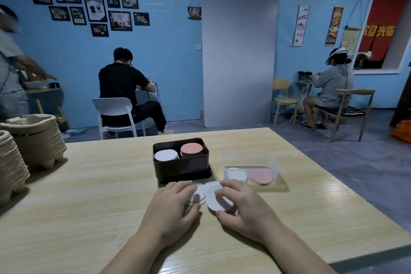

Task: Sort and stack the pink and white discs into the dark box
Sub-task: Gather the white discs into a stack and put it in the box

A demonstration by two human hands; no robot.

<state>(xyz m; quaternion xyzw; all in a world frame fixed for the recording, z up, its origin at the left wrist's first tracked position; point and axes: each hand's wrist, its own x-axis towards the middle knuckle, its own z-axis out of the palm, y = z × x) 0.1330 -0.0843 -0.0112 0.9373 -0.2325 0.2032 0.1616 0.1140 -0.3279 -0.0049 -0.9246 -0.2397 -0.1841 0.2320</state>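
Note:
The dark box point(181, 168) stands mid-table with a white stack point(166, 155) on its left and a pink stack point(191, 149) on its right. In front of it lie loose white discs point(214, 196). My left hand point(172, 207) rests over the left few white discs point(200, 191), fingers curled on them. My right hand point(242, 206) pinches the larger white pile between thumb and fingers. A clear plastic tub point(251, 158) to the right holds more white discs point(236, 174) and pink discs point(260, 177).
Stacks of pulp cup trays point(33, 140) stand at the table's left edge. The table's right edge point(333, 184) drops to the floor. Three people sit or stand at other tables along the blue wall behind.

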